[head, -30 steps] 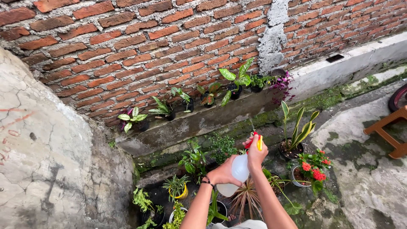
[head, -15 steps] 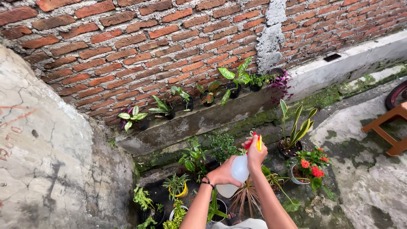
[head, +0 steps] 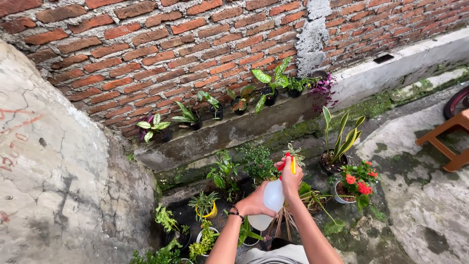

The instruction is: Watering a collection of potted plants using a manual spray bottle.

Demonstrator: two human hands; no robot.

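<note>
- Far to my left stands a rough grey plastered wall (head: 53, 186), cracked and stained.
- Beside it a concrete ledge (head: 234, 134) runs under the red brick wall (head: 185, 44), with a row of small potted plants (head: 215, 105) on it.
- On the ground below sits a yellow pot (head: 209, 211) with a spiky green plant, near more pots of greenery.
- My left hand (head: 254, 203) cups the lower body of the white spray bottle (head: 270, 204) from the left, fingers curled against it, a dark band at the wrist.
- The bottle is in front of me, held above the ground pots. Its long axis tilts: base down toward me and to the left, head up and away to the right, the nozzle aimed at the plants near the ledge.
- My right hand (head: 291, 180) is closed round the red-and-yellow trigger head (head: 288, 164), fingers wrapped tight.
- Right of it grow a tall striped-leaf plant (head: 339, 142) and a pot of red flowers (head: 359, 182).
- At the far right, a brown wooden stool (head: 447, 139) stands on the mossy concrete.
</note>
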